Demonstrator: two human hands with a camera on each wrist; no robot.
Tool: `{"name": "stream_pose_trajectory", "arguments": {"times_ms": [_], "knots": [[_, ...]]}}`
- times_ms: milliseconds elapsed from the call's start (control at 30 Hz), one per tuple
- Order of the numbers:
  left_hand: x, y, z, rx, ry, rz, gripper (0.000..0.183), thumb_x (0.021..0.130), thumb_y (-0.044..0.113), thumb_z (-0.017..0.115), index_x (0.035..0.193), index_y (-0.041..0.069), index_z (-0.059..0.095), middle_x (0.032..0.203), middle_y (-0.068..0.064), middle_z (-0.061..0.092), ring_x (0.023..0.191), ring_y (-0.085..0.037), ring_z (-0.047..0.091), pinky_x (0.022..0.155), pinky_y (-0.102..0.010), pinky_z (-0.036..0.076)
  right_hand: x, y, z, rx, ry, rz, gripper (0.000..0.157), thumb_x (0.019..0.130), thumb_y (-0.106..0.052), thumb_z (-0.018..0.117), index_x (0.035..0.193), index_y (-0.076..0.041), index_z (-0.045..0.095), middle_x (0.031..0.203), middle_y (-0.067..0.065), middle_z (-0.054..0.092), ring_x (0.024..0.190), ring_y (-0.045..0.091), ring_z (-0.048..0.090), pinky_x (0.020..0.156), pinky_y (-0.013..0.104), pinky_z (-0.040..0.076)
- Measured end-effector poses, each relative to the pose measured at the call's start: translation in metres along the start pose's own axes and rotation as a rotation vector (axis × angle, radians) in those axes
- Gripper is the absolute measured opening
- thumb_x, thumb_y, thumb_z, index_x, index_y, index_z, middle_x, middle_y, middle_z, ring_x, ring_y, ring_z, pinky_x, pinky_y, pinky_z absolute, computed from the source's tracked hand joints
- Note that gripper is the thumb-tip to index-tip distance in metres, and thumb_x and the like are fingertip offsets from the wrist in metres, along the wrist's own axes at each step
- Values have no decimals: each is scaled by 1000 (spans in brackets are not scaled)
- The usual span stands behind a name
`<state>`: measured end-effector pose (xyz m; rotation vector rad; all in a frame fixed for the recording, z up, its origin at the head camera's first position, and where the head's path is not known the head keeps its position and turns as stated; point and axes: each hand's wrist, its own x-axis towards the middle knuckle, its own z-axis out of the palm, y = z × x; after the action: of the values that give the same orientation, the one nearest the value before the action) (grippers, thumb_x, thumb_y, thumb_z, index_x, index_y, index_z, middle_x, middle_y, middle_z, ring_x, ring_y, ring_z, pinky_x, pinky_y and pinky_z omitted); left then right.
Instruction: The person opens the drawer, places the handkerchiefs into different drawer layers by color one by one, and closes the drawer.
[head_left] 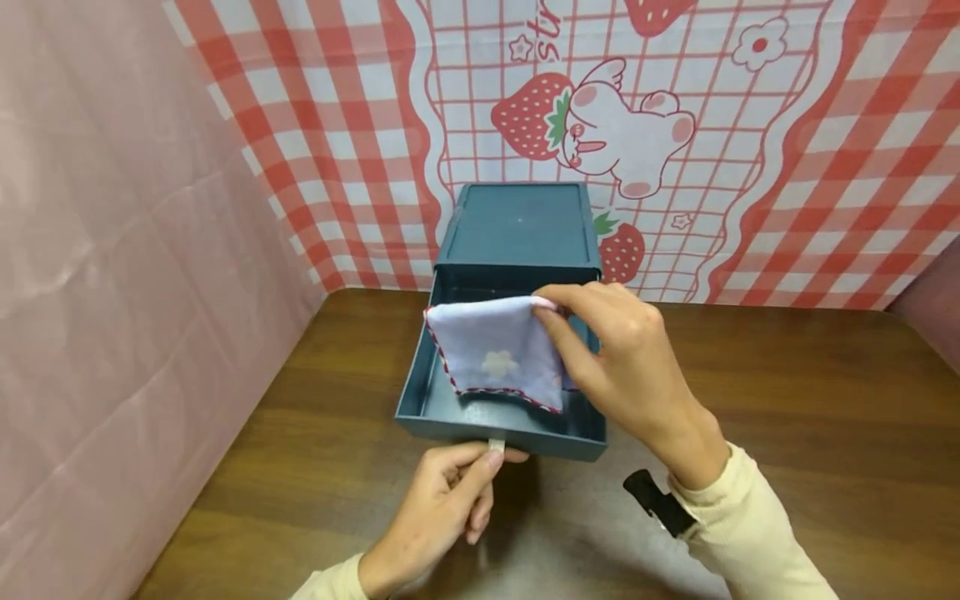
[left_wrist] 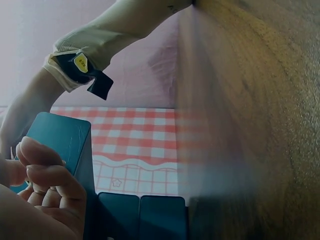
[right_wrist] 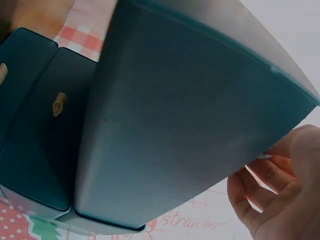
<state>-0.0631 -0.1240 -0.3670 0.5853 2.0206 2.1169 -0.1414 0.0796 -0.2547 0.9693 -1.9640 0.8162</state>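
Note:
A dark teal drawer (head_left: 501, 442) is pulled out of the top of a drawer cabinet (head_left: 521, 221). My left hand (head_left: 442, 500) pinches the pale pull tab (head_left: 497, 446) on the drawer's front; the left wrist view shows this hand (left_wrist: 50, 195) with curled fingers. Over the drawer, my right hand (head_left: 618, 358) pinches the top edge of a small lavender cloth (head_left: 495, 346) between thumb and fingers. The cloth hangs tilted, with a pale flower and a red-and-white trimmed edge. In the right wrist view the drawer's underside (right_wrist: 190, 125) hides the cloth from sight.
Lower drawer fronts (right_wrist: 35, 125) stay in the cabinet, one with a loop pull (right_wrist: 59, 104). The cabinet stands on a brown wooden table (head_left: 787, 400) against a red checked strawberry curtain (head_left: 360, 150). Pink cloth (head_left: 135, 275) hangs at the left.

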Motion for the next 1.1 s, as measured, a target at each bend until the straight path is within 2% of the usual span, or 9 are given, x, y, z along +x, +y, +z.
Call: {"name": "stream_pose_trajectory", "arguments": {"times_ms": [133,267,533,700,1100], "knots": [[0,0,1,-10,8,-7,31,107,22,47,116,1,68,51,-18,41,40,-8,42,38,-29,42,0,5,4,-32,-50,15,14,94,-11,69,103,-2,73,90,7,73,81,18,66,80,36,47],[2,-1,3,-14,7,-7,31,107,22,47,116,1,68,52,-18,41,40,-8,42,38,-28,41,-1,11,7,-76,-58,19,13,93,-10,70,102,-1,73,91,9,74,84,22,68,87,42,46],[4,-2,3,-14,-8,-10,31,107,22,47,116,1,69,52,-18,42,40,-8,42,39,-28,42,-4,16,8,-158,-112,51,13,93,-12,71,99,-1,74,89,9,74,84,24,68,87,45,45],[5,-1,0,11,-23,17,31,107,20,46,116,1,69,51,-17,43,40,-8,43,38,-29,42,-5,21,8,-191,-133,71,12,93,-13,71,98,-3,73,87,9,73,83,25,67,88,45,45],[4,-3,-6,48,-55,55,29,107,16,46,116,2,70,51,-15,45,40,-8,45,38,-31,44,1,38,21,-344,-263,64,17,97,-18,65,94,-3,72,73,8,69,68,25,63,79,44,45]]}}
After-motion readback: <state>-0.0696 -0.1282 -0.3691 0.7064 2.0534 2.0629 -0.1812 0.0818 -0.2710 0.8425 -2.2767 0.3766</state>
